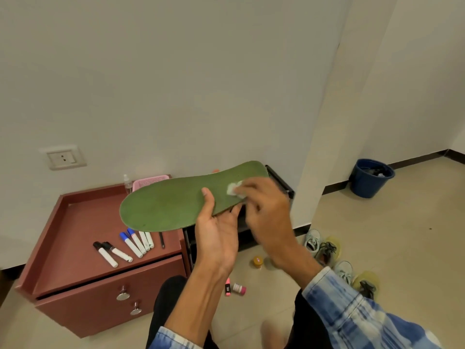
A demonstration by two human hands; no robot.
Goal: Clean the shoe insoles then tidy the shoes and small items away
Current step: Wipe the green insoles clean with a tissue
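Observation:
A green shoe insole (173,201) is held flat in the air above the low cabinet. My left hand (217,233) grips it from below near the heel end, thumb on top. My right hand (266,212) pinches a small white wad of tissue (235,188) and presses it on the insole's upper face near the heel. That hand is blurred. Pale green and yellow shoes (327,250) lie on the floor at the right, more of them (359,278) nearer my right sleeve.
A reddish-brown cabinet (83,248) with two drawer knobs carries several markers (125,245), a pen, a pink basket (151,182) and a small clear bottle. A black shoe rack (280,180) stands behind my hands. Small bottles (235,288) and a yellow jar (258,261) lie on the floor. A blue bucket (371,177) stands far right.

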